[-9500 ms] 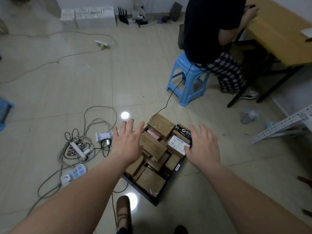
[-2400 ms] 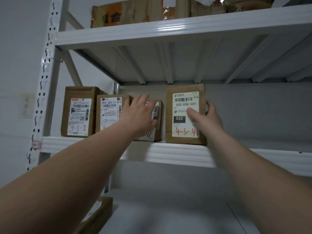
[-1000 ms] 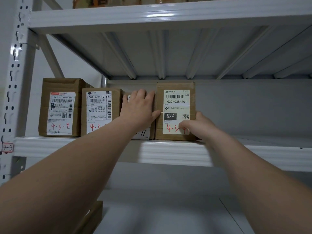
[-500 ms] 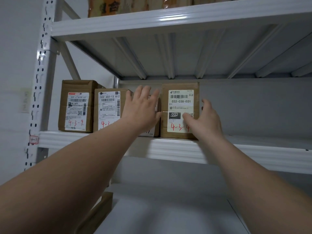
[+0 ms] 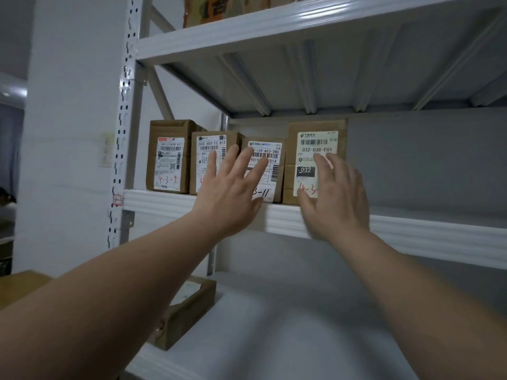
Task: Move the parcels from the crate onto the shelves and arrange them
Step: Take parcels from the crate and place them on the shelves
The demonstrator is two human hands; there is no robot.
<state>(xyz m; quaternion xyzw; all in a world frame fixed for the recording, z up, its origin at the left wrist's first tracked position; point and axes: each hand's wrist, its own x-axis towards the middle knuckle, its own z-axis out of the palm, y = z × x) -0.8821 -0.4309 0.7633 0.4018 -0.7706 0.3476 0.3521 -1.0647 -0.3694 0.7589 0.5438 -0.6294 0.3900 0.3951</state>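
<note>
We reach both bare forearms up and forward toward the middle shelf (image 5: pixel 164 200). They rise from the lower corners of the view.

Our left hand (image 5: pixel 230 193) has its back to us, with the wrist bent slightly back. Its fingers (image 5: pixel 244 163) are straight and fanned apart, the thumb is out to the right, and it holds nothing. It lies across the front of the second parcel (image 5: pixel 208 145) and the third parcel (image 5: pixel 270 149). We cannot tell whether the fingertips touch the cardboard.

Our right hand (image 5: pixel 336 198) is up beside it, also back to us. Its fingers (image 5: pixel 325 167) are loosely straight and closer together, and the thumb points left and down. It covers the lower part of the white label on the fourth parcel (image 5: pixel 315 141) and grips nothing. Again we cannot tell if it touches.

All four brown parcels stand upright in a row at the left end of the middle shelf, labels facing us and sides touching or nearly so. The first parcel (image 5: pixel 168 157), marked 4-3-9 in red, is nearest the perforated upright post (image 5: pixel 123 133). The fourth, labelled 032-038-E01, is the tallest.

On the lower shelf (image 5: pixel 301 325) a flat parcel (image 5: pixel 189 305) lies at the left edge. More wrapped parcels (image 5: pixel 219 9) sit on the upper shelf (image 5: pixel 247 28).
</note>
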